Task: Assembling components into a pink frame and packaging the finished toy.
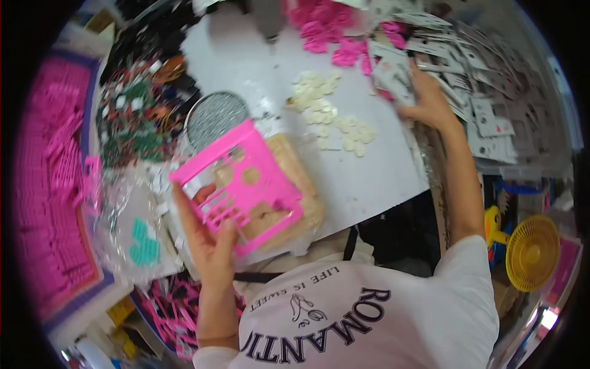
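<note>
My left hand (pixel 212 246) grips a bright pink plastic frame (pixel 270 178) by its near left side, thumb on top. The frame has a large window, several small square openings and a few rounder ones. It is tilted over a tan block (pixel 304 184) wrapped in clear plastic. Out to the far right, my right hand (pixel 433 104) is closed on the edge of a whitish flat panel (pixel 393 77), thumb on the near side. That panel lies by a heap of similar white panels (pixel 491 120) with small holes.
A round tin of small metal pieces (pixel 215 117) stands beside wired green circuit boards (pixel 132 111). Cream discs (pixel 319 104) and pink pieces (pixel 319 27) lie on the white table (pixel 375 178). A driver-like tool (pixel 267 21) hangs above. Pink parts fill a left bin (pixel 52 184).
</note>
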The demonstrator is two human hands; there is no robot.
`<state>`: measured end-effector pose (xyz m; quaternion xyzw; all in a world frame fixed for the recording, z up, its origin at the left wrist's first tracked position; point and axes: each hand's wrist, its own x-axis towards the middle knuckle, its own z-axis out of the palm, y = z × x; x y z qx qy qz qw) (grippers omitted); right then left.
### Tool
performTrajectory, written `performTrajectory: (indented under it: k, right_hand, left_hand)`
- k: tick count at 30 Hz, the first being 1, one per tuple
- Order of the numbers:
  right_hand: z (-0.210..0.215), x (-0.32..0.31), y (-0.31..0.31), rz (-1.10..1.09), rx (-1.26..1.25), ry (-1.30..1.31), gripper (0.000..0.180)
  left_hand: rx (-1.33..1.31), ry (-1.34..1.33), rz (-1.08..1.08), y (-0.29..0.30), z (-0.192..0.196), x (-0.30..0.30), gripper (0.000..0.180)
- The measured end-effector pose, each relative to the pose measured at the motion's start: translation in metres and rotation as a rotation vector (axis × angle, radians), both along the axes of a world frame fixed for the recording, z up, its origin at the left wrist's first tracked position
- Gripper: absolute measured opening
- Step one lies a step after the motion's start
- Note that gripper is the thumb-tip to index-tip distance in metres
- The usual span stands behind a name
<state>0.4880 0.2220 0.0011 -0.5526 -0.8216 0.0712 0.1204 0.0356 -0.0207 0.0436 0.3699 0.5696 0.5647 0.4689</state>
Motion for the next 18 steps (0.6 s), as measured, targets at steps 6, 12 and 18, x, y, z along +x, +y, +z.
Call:
performTrajectory:
  k: [6, 12, 18]
  right_hand:
    - [-0.003, -0.024, -0.018, -0.109, 0.211, -0.150, 0.113]
    - [-0.027, 0.026, 0.032, -0.037, -0.159, 0.130, 0.109]
    - [0.020, 0.005, -0.022, -0.113, 0.118, 0.213, 0.114]
  left_hand:
    - [0.078, -0.013, -0.157, -0.002, -0.011, 0.000, 0.086]
    - [0.049, -0.143, -0.153, -0.008, -0.010, -0.001, 0.077]
    - [0.101, -0.205, -0.103, -0.014, -0.017, -0.009, 0.077]
